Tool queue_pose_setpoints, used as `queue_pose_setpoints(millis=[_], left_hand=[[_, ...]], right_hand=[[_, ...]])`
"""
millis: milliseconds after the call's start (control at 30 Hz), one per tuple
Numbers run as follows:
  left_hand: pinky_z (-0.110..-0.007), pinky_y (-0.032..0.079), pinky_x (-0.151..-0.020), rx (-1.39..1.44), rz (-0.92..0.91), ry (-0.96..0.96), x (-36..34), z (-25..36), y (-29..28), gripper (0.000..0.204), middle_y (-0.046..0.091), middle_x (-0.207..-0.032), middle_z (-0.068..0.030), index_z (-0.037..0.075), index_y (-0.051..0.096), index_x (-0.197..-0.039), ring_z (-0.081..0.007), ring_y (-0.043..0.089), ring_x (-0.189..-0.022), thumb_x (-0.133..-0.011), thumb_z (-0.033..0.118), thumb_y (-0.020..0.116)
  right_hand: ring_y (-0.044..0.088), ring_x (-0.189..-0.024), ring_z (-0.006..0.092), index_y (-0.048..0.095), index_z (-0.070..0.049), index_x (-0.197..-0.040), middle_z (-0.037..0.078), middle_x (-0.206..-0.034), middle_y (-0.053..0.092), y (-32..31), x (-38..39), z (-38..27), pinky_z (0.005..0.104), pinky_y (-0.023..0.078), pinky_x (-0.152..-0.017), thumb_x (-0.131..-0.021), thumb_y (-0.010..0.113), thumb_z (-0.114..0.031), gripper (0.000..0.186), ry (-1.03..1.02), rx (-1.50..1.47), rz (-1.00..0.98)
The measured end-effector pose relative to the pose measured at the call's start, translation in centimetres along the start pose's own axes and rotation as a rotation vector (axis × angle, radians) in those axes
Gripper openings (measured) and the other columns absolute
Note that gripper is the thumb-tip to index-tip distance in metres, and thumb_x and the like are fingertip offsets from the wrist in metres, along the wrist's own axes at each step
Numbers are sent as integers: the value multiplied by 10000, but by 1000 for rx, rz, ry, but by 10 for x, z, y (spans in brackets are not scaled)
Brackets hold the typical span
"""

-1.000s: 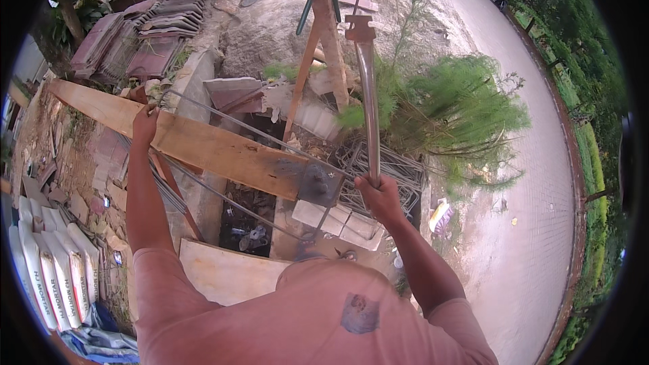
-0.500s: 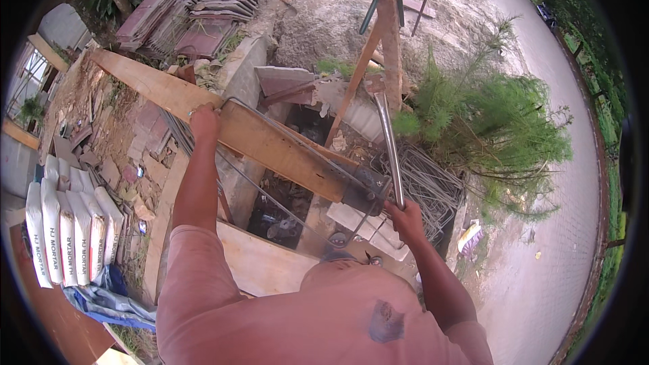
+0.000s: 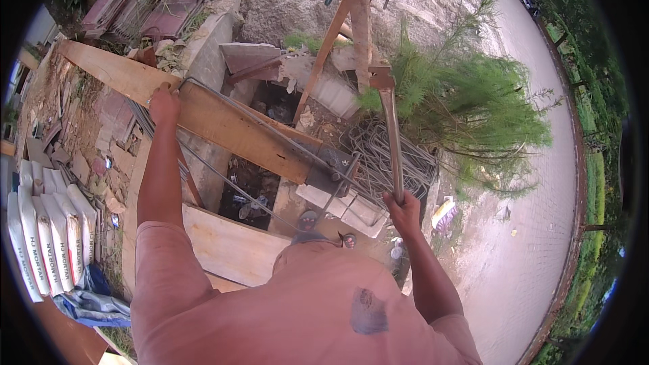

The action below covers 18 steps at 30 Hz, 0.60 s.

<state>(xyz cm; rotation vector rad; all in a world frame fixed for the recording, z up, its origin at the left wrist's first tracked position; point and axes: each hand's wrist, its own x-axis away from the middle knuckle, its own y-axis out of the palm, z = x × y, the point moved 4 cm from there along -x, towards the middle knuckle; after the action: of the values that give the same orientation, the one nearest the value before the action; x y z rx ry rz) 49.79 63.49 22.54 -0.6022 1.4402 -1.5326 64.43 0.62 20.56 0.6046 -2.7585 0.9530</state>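
Observation:
A bent steel rod [image 3: 260,120] lies along a wooden plank [image 3: 236,132] and crosses a dark metal plate [image 3: 331,169] fixed at the plank's near end. Its far corner is at my left hand [image 3: 163,103], whose fingers are curled round the rod at the plank's edge. Another leg of the rod slants back toward my body. To the right, my right hand [image 3: 403,211] is wrapped round the lower end of a long steel bending bar [image 3: 391,128]. The bar stands nearly upright, its broad, rusty head at the top, apart from the plate.
A heap of bent steel rods [image 3: 395,155] lies beyond the plate, beside a feathery green bush [image 3: 466,108]. Below the plank is an open pit [image 3: 247,192]. White sacks [image 3: 51,230] stand at left, stacked roof tiles [image 3: 169,0] behind. A wooden post [image 3: 358,20] rises ahead.
My right hand and the bending bar have shifted right, away from the metal plate. My left hand stays at the rod's corner. The whole view has shifted.

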Motion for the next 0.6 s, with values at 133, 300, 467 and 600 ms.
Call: queue_pose_setpoints(millis=[133,300,467,600], left_hand=[[-465,375,-1037,42,30,85,5,-3,26,459,487,-1372,-151,70,514,-1295,-361,426,-1290,-934,355,535],[-484,248,-1123,-98,-27,97,-1,-5,48,570,362,-1493,-115,86,380,-1428,-304,293,-1399,-983,443,356],[-488,221,-1136,-187,-51,73,-3,-7,48,591,317,-1523,-85,119,336,-1460,-285,264,-1416,-987,473,304],[-483,221,-1139,-209,-37,68,-3,-9,46,593,314,-1526,-70,129,336,-1461,-280,263,-1417,-985,482,303]], right_hand=[[457,-507,116,569,-23,-707,11,-550,518,-58,-8,11,314,373,-474,-834,727,-233,292,-56,223,115],[593,-572,340,547,-71,-675,144,-629,594,-108,-40,5,434,454,-543,-758,731,-236,261,-460,909,15],[592,-665,323,522,-94,-676,94,-683,572,-115,-80,-26,436,464,-615,-699,669,-138,154,-713,1100,-119],[575,-654,306,506,-89,-680,88,-667,547,-109,-113,-50,429,446,-615,-691,665,-104,160,-921,1083,-156]])
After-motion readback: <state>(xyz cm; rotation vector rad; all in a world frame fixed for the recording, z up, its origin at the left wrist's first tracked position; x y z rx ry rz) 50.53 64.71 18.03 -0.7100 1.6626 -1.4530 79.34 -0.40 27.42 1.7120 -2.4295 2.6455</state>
